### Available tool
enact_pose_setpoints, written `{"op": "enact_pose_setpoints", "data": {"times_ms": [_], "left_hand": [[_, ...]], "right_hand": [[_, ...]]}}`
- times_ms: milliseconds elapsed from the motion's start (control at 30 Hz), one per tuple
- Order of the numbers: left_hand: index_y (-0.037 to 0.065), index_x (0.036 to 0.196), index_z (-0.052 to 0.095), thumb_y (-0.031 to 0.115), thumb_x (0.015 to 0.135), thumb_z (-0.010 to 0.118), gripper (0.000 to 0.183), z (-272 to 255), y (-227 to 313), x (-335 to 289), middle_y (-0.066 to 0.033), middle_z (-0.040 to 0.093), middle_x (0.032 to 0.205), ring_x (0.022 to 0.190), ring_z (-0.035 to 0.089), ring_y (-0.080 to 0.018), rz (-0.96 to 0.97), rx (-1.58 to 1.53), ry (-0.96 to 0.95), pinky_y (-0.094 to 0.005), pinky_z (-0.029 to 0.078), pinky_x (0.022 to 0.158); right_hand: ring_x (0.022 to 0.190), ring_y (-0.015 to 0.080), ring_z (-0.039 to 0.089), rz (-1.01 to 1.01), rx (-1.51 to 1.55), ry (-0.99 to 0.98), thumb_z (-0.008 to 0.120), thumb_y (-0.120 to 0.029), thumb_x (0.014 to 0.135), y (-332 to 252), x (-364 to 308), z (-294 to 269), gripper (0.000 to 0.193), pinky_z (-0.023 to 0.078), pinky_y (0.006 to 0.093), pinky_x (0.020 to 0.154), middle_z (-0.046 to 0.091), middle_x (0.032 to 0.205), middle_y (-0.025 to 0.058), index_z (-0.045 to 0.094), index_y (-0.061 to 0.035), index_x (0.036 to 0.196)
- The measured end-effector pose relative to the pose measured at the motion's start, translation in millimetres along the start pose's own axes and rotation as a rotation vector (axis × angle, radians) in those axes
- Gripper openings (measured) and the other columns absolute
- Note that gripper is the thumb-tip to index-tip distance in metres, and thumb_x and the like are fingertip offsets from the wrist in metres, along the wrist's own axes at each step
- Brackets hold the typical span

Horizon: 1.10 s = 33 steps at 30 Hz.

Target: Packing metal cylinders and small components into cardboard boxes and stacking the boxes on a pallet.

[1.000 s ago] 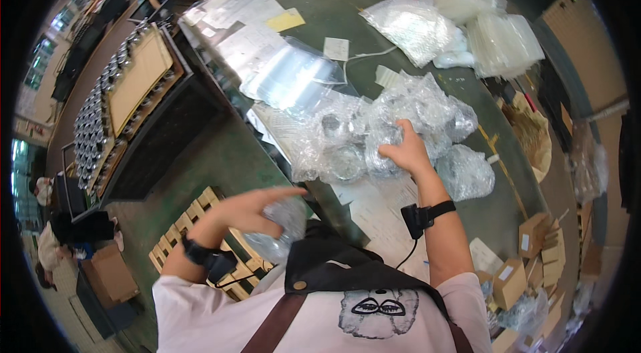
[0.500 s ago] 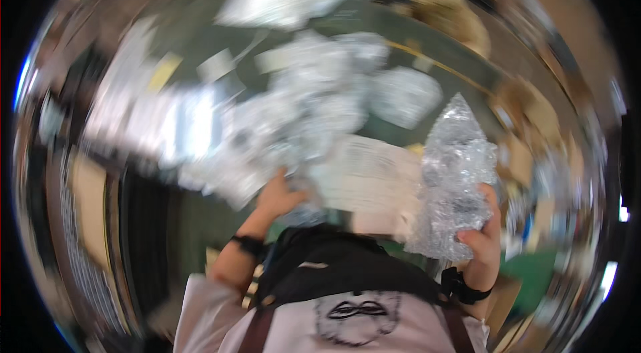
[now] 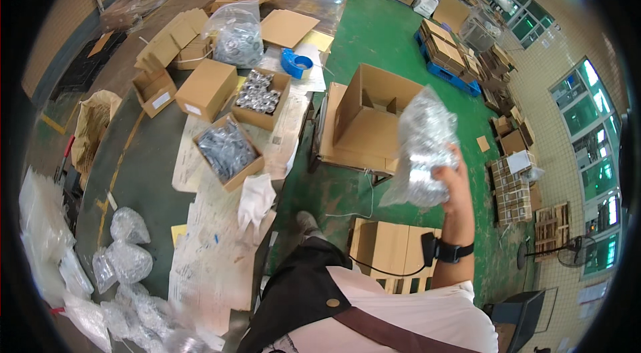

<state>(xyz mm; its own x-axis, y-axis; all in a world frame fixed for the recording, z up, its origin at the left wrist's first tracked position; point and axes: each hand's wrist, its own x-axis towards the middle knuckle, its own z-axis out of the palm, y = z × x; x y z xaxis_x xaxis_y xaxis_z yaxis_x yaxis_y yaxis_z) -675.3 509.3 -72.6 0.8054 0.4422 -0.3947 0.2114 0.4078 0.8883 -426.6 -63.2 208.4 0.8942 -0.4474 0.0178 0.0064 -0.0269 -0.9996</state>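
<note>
My right hand is closed around a clear bubble-wrapped bundle and holds it upright, its thumb pressed on the near side. What the wrap contains cannot be made out. Just left of and beyond the bundle stands a tall open cardboard carton with its flaps spread. My left hand is out of the picture. On the table at the lower left lie several similar bubble-wrapped bundles.
The dark table carries an open box of metal parts, a box of bagged grey pieces, a blue tape dispenser and a white glove. Closed cartons sit on a pallet beside me. A fan stands right.
The view has swung right, from the table to the carton and the floor. My right hand has carried the wrapped bundle along to beside the carton. My left hand has left the picture.
</note>
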Motion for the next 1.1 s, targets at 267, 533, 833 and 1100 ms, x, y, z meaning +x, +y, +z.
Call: {"op": "enact_pose_setpoints", "data": {"times_ms": [267, 533, 833, 1100], "left_hand": [[-0.002, 0.140, 0.025, 0.014, 0.072, 0.066, 0.081, 188.0, -5.4, 45.4, -0.0213, 0.053, 0.119, 0.109, 0.053, -0.0315, 0.069, -0.084, -0.103, -0.0445, 0.046, 0.092], [-0.002, 0.138, 0.031, 0.018, 0.072, 0.066, 0.078, 383.7, 45.7, 45.6, -0.0226, 0.052, 0.122, 0.113, 0.051, -0.0340, 0.107, -0.123, -0.115, -0.0459, 0.044, 0.094], [-0.001, 0.136, 0.037, 0.022, 0.071, 0.066, 0.075, 535.6, 124.6, 86.7, -0.0241, 0.050, 0.126, 0.117, 0.049, -0.0369, 0.117, -0.184, -0.262, -0.0475, 0.043, 0.097], [-0.002, 0.139, 0.032, 0.020, 0.054, 0.076, 0.098, 772.7, 134.2, 166.8, -0.0156, 0.048, 0.129, 0.117, 0.050, -0.0279, -0.118, 0.339, -0.728, -0.0363, 0.039, 0.100]], "right_hand": [[0.079, 0.0188, 0.060, 0.094, -0.226, -0.297, 0.064, -0.007, 0.064, 28.2, 280.5, -53.8, 0.060, 0.050, 0.0304, 0.071, 0.061, 0.090, 0.0103, 0.048, -0.0004, 0.121], [0.083, 0.0176, 0.059, 0.383, -0.232, -0.749, 0.071, -0.014, 0.065, 190.6, 454.3, -12.7, 0.061, 0.049, 0.0315, 0.074, 0.062, 0.092, 0.0087, 0.050, -0.0038, 0.121], [0.106, 0.0305, 0.055, 0.505, -0.242, -0.864, 0.075, -0.028, 0.066, 273.7, 423.4, 10.6, 0.080, 0.045, 0.0386, 0.090, 0.054, 0.116, 0.0208, 0.040, -0.0130, 0.136], [0.110, 0.0382, 0.055, 0.157, -0.997, -1.365, 0.065, -0.037, 0.078, 217.1, 453.5, -13.1, 0.062, 0.044, 0.0413, 0.095, 0.056, 0.122, 0.0232, 0.050, -0.0095, 0.131]]}}
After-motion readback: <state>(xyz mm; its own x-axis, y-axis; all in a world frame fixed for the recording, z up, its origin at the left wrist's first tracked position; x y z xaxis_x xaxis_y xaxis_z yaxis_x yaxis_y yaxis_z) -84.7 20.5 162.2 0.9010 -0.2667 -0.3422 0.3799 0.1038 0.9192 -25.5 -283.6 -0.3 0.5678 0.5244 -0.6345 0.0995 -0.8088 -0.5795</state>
